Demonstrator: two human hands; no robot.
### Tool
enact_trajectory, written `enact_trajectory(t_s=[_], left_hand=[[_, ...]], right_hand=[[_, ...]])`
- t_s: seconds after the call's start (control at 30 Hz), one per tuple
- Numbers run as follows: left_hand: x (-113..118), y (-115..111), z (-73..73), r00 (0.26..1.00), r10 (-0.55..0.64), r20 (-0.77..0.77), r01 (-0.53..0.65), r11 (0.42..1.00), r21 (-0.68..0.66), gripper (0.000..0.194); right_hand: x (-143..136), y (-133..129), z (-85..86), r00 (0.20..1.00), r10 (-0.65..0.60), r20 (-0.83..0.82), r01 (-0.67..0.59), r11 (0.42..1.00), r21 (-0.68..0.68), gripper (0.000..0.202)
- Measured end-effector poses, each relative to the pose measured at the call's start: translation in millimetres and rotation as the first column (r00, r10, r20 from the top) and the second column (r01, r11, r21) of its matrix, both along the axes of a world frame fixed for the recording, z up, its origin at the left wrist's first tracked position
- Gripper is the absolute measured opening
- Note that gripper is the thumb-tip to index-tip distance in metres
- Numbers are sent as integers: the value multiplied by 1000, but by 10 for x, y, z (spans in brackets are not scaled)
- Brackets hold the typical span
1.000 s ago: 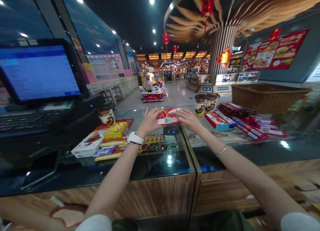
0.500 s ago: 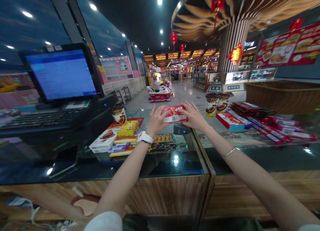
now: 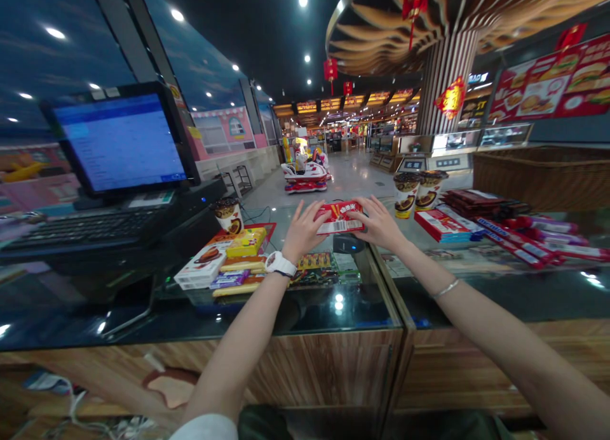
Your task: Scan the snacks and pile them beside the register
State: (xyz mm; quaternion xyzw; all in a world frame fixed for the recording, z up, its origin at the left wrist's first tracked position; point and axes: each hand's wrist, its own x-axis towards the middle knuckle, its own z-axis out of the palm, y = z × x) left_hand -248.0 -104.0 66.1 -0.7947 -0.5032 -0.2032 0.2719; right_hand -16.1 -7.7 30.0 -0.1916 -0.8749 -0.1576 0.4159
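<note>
The left hand (image 3: pixel 304 232) and right hand (image 3: pixel 382 225) hold a red snack box (image 3: pixel 339 219) by its two ends, barcode facing the wearer, over the glass-topped desk (image 3: pixel 305 314), near a small black device (image 3: pixel 347 244) with a blue light, between a yellow packet (image 3: pixel 246 242) and two printed cups (image 3: pixel 405 197)

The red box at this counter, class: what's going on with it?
A person grips the red box in both hands above a glass counter, the left hand at one end, the right hand at the other. Its barcode faces the person. To the left, a yellow box lies among other packs; to the right stand two cups.
</note>
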Motion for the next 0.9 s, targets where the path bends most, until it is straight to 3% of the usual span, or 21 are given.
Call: enact_trajectory(t_s=[0.17, 0.27, 0.4, 0.53, 0.7, 0.9], left_hand=[[-63, 49, -59, 999, 30, 44, -33, 998, 53, 47], [-119, 72, -80, 995, 53, 82, -58, 996, 65, 47], [-168, 95, -108, 993, 78, 85, -83, 996, 45, 48], [-206, 120, -141, 992, 84, 91, -88, 995, 50, 47], [-254, 151, -167, 990, 91, 112, -100, 993, 71, 47], [-255, 172, -184, 990, 93, 104, -101, 992, 72, 49]], right_hand=[[84, 88, 12, 999, 16, -48, -20, 996, -83, 70], [171, 260, -73, 997, 56, -59, -66, 981, -185, 79], [200, 461, -281, 987, 121, 101, -84, 945, -315, 80], [118, 502, -421, 968, 172, 183, -90, 918, -387, 68], [17, 440, -457, 956, 178, 232, -86, 929, -359, 64], [56, 313, -338, 912, 151, 381, -22, 947, -322, 59]])
